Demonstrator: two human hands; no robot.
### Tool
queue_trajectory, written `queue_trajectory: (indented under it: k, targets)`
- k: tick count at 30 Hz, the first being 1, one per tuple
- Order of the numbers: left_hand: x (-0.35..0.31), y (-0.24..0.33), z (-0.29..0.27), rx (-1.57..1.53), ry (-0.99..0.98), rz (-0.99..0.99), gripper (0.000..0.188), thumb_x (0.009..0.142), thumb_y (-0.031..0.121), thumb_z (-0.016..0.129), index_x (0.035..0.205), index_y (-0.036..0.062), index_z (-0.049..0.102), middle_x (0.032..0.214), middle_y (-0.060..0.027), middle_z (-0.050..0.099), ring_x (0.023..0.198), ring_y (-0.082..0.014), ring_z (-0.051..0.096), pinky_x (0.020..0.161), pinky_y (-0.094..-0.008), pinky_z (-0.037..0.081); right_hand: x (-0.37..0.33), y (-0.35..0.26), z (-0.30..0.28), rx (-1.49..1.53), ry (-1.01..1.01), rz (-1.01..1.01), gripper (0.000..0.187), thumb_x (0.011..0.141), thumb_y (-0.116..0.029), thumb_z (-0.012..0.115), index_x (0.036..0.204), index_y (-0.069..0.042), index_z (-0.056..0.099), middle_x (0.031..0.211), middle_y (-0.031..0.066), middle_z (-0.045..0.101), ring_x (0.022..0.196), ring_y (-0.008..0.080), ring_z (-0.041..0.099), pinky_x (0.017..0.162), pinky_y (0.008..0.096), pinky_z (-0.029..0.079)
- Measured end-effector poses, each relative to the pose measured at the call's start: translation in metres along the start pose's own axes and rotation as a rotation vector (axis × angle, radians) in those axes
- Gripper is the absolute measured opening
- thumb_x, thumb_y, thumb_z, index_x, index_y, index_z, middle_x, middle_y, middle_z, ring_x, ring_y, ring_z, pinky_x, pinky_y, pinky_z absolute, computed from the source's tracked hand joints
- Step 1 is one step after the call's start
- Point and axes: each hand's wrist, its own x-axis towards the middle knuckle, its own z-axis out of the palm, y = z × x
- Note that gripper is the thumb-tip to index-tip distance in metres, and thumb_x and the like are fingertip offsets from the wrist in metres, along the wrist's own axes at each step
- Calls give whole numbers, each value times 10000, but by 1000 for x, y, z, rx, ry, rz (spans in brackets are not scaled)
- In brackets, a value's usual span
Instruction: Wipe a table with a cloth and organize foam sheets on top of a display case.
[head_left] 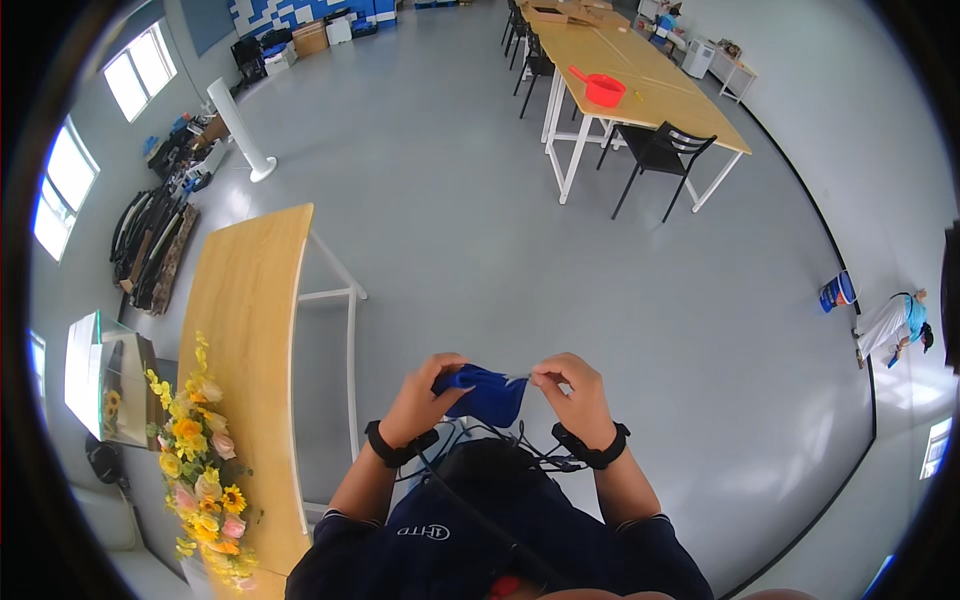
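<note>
The blue cloth item (492, 402) was deep blue and soft-looking, with a rounded lower edge and a folded upper left part. A thin grey strip (517, 379) showed at its upper right corner. The cloth item was suspended between the two hands, right of the left grip and left of the right grip. The left hand (432, 396) was closed on the folded part, thumb in front. The right hand (576, 395) pinched the grey strip's outer end between thumb and forefinger.
</note>
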Motion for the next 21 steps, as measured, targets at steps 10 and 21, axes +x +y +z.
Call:
queue_trajectory:
  k: [10, 21]
  targets:
    - [165, -15, -62, 200, 115, 301, 284, 732, 3, 599, 1014, 36, 585, 871, -131, 617, 788, -259, 590, 704, -281, 458, 151, 34, 6, 47, 123, -27, 139, 749, 60, 562, 873, -3, 566, 776, 57, 554, 687, 117, 545, 619, 228, 441]
    - [295, -52, -119, 312, 211, 488, 226, 720, -14, 589, 940, 32, 615, 1089, -106, 522, 758, -197, 567, 671, -263, 449, 267, 64, 20, 301, 221, 37, 114, 793, 39, 548, 900, 0, 542, 814, 37, 542, 726, 104, 536, 660, 218, 438]
